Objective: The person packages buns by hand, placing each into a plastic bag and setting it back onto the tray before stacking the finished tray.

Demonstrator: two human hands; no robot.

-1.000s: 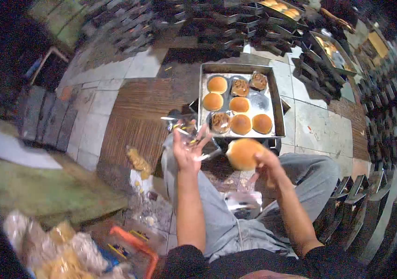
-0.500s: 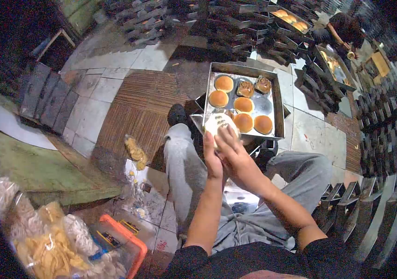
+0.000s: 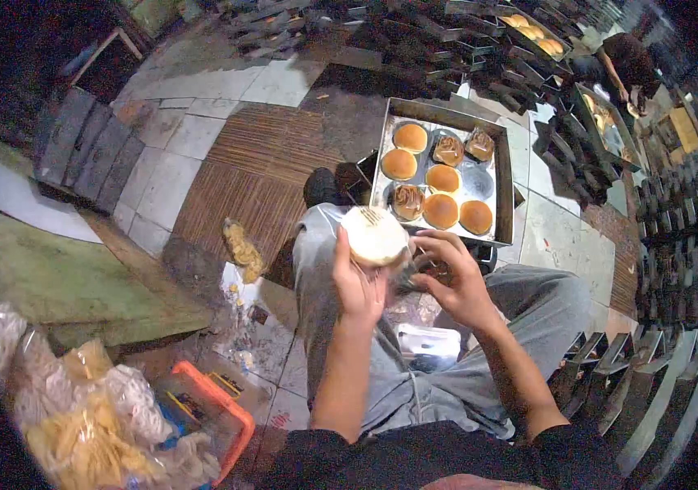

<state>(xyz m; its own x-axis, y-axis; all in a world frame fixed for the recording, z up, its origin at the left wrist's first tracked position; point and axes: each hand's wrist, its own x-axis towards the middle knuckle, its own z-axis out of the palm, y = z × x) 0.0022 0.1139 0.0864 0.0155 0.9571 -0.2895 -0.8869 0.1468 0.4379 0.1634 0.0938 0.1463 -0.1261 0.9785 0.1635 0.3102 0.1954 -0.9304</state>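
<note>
A round bun (image 3: 376, 237) rests in my left hand (image 3: 357, 282), its pale side up with brown stripes near the far edge. My left fingers and thumb curve around it from below. Just right of the bun is my right hand (image 3: 455, 282), fingers bent and thumb apart from them. A blurred, see-through patch shows between the two hands; I cannot make out what it is. Beyond them, a square metal tray (image 3: 506, 184) holds several golden buns (image 3: 441, 211) and 3 buns with brown swirls (image 3: 408, 202), which look shiny.
A grey box-like thing (image 3: 429, 341) lies between my legs. Plastic bags (image 3: 87, 425) and an orange-rimmed crate (image 3: 230, 416) are at lower left. A filled bag (image 3: 243, 251) lies on the floor. Dark metal racks or trays (image 3: 684, 229) line the right. Another person (image 3: 631, 69) works at upper right.
My hands were pressed together over the bun; now my right hand has come away to the right. The bun sits more fully visible in my left hand. The view has shifted slightly.
</note>
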